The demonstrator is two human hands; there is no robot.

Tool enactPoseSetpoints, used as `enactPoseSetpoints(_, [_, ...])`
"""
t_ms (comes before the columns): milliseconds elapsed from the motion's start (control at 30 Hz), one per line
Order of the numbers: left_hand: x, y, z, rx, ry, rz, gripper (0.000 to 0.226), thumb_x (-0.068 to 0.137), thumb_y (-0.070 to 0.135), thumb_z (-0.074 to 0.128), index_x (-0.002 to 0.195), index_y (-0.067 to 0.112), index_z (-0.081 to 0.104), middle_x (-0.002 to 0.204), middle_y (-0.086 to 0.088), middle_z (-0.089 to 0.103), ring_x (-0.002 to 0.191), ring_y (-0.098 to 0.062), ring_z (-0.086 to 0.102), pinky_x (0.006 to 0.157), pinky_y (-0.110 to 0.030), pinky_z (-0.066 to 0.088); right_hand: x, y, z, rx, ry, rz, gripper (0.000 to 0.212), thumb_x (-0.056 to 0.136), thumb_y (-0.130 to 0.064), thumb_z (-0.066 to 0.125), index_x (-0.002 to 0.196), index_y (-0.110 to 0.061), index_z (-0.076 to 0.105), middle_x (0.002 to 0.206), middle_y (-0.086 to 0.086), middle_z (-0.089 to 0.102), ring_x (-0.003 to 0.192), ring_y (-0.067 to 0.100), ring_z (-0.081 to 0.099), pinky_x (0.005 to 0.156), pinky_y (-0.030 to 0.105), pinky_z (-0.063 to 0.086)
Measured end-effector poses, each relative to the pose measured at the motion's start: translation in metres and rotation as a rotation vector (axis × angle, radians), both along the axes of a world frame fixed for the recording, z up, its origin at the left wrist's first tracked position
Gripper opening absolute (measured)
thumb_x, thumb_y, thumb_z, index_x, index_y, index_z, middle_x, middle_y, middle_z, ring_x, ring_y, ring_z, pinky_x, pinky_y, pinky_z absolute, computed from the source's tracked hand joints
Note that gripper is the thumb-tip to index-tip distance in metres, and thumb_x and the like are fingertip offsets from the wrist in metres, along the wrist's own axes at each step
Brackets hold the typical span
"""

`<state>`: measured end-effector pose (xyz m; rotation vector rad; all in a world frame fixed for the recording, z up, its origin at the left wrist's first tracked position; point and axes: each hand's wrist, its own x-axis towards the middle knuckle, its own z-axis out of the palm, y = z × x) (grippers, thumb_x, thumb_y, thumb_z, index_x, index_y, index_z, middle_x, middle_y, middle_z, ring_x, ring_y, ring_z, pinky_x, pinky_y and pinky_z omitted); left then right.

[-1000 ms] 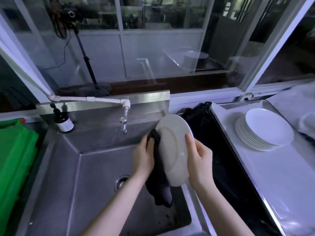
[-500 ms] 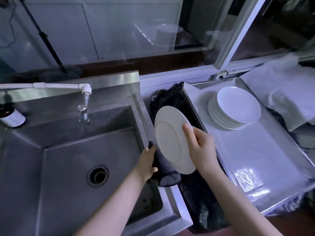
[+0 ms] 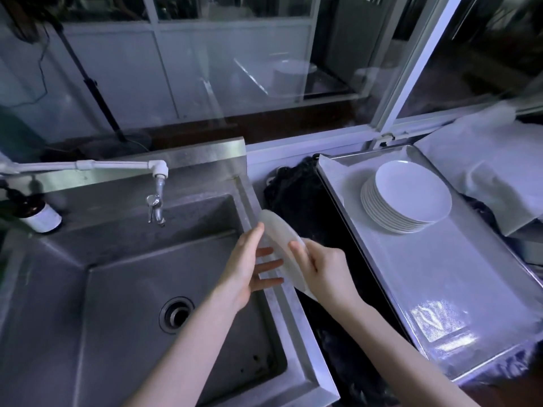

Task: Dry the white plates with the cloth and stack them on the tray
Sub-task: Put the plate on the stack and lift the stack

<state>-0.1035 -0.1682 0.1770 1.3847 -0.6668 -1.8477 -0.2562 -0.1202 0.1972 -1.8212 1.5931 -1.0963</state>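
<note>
Bottle with a pale label is standing at the sink's back-left corner, on the ledge under the white pipe. Further right, the tap is hanging over the back of the basin, and the drain is sitting in the basin floor, nearer the front.

Above the sink's right rim, the left hand is lying flat, fingers straight and spread, and is pressing against the left face of the plate, with the thumb reaching up along its upper rim. The plate is standing nearly on edge, tilted, and is blurred, hanging in the air between the basin and the dark fabric. The right hand is gripping the plate from the other side, fingers curled round its lower right rim.

The dark fabric is lying in the gap between the sink's right edge and the tray's left edge, running from the back wall to the front; whether the drying cloth is part of it cannot be told.

The tray is resting to the right of that, lined with a pale sheet. The stack of white plates is sitting near the tray's back edge, well apart from the held plate. A white sheet is draping beyond the tray's back-right corner.
</note>
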Motion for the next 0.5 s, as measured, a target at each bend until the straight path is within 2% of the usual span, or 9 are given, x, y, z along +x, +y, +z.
enactPoseSetpoints(67, [0.005, 0.003, 0.009, 0.002, 0.02, -0.021, 0.058, 0.079, 0.066, 0.065, 0.12, 0.025, 0.062, 0.106, -0.012, 0.071, 0.087, -0.025, 0.074, 0.069, -0.047, 0.06, 0.011, 0.008, 0.002, -0.071, 0.111, 0.064, 0.027, 0.105, -0.032, 0.047, 0.106, -0.027, 0.074, 0.069, -0.031, 0.062, 0.064, -0.009, 0.062, 0.058, 0.001, 0.038])
enactPoseSetpoints(100, [0.008, 0.004, 0.011, 0.001, 0.042, -0.021, 0.058, 0.079, 0.062, 0.066, 0.118, 0.019, 0.063, 0.099, -0.012, 0.072, 0.082, -0.024, 0.074, 0.068, -0.045, 0.06, 0.015, 0.011, 0.003, -0.083, 0.186, 0.095, 0.032, 0.105, -0.034, 0.045, 0.118, -0.022, 0.072, 0.08, -0.023, 0.07, 0.071, -0.003, 0.067, 0.063, 0.003, 0.043])
enactPoseSetpoints(167, [0.017, 0.007, 0.011, 0.004, 0.122, -0.013, 0.055, 0.079, 0.056, 0.068, 0.113, 0.014, 0.064, 0.088, -0.011, 0.073, 0.074, -0.023, 0.073, 0.068, -0.042, 0.058, 0.02, 0.019, 0.003, -0.07, 0.336, 0.131, 0.039, 0.104, -0.036, 0.044, 0.127, -0.017, 0.068, 0.095, -0.003, 0.077, 0.084, 0.015, 0.072, 0.07, 0.027, 0.057])
enactPoseSetpoints(200, [0.021, 0.008, 0.011, 0.004, 0.151, -0.012, 0.054, 0.079, 0.055, 0.068, 0.113, 0.014, 0.065, 0.088, -0.011, 0.072, 0.075, -0.024, 0.072, 0.067, -0.04, 0.058, 0.022, 0.023, 0.003, -0.084, 0.419, 0.139, 0.04, 0.103, -0.037, 0.046, 0.129, -0.015, 0.067, 0.104, 0.003, 0.077, 0.092, 0.022, 0.073, 0.072, 0.036, 0.059])
enactPoseSetpoints(267, [0.026, 0.009, 0.01, -0.022, 0.152, -0.015, 0.048, 0.08, 0.046, 0.068, 0.117, 0.016, 0.063, 0.094, -0.013, 0.071, 0.078, -0.026, 0.071, 0.064, -0.039, 0.057, 0.026, 0.032, 0.004, -0.129, 0.515, 0.153, 0.039, 0.1, -0.036, 0.055, 0.129, -0.012, 0.067, 0.121, 0.001, 0.073, 0.107, 0.022, 0.071, 0.073, 0.037, 0.061])
enactPoseSetpoints(300, [0.028, 0.011, 0.008, -0.046, 0.15, -0.005, 0.043, 0.082, 0.037, 0.066, 0.12, 0.017, 0.061, 0.099, -0.014, 0.07, 0.08, -0.027, 0.072, 0.063, -0.04, 0.057, 0.028, 0.036, 0.005, -0.097, 0.506, 0.179, 0.04, 0.1, -0.036, 0.057, 0.131, -0.014, 0.066, 0.128, -0.002, 0.069, 0.113, 0.019, 0.069, 0.077, 0.037, 0.06])
enactPoseSetpoints(367, [0.03, 0.013, 0.006, -0.088, 0.169, 0.019, 0.038, 0.082, 0.022, 0.061, 0.12, 0.02, 0.059, 0.103, -0.014, 0.072, 0.083, -0.03, 0.073, 0.062, -0.043, 0.056, 0.024, 0.044, 0.008, 0.026, 0.412, 0.187, 0.041, 0.101, -0.042, 0.053, 0.138, -0.024, 0.061, 0.142, -0.01, 0.059, 0.129, 0.009, 0.057, 0.096, 0.031, 0.054])
enactPoseSetpoints(433, [0.033, 0.014, 0.005, -0.105, 0.202, 0.034, 0.038, 0.081, 0.018, 0.058, 0.118, 0.025, 0.06, 0.106, -0.011, 0.073, 0.088, -0.032, 0.072, 0.061, -0.042, 0.056, 0.014, 0.051, 0.01, 0.121, 0.318, 0.092, 0.04, 0.102, -0.045, 0.049, 0.138, -0.032, 0.059, 0.147, -0.014, 0.052, 0.137, 0.004, 0.047, 0.108, 0.028, 0.044])
enactPoseSetpoints(500, [0.034, 0.013, 0.007, -0.116, 0.245, 0.041, 0.041, 0.082, 0.017, 0.054, 0.121, 0.027, 0.06, 0.111, -0.009, 0.071, 0.095, -0.033, 0.068, 0.058, -0.04, 0.056, -0.002, 0.054, 0.011, 0.112, 0.3, -0.087, 0.04, 0.101, -0.04, 0.054, 0.138, -0.027, 0.06, 0.149, -0.009, 0.051, 0.139, 0.009, 0.045, 0.113, 0.032, 0.038])
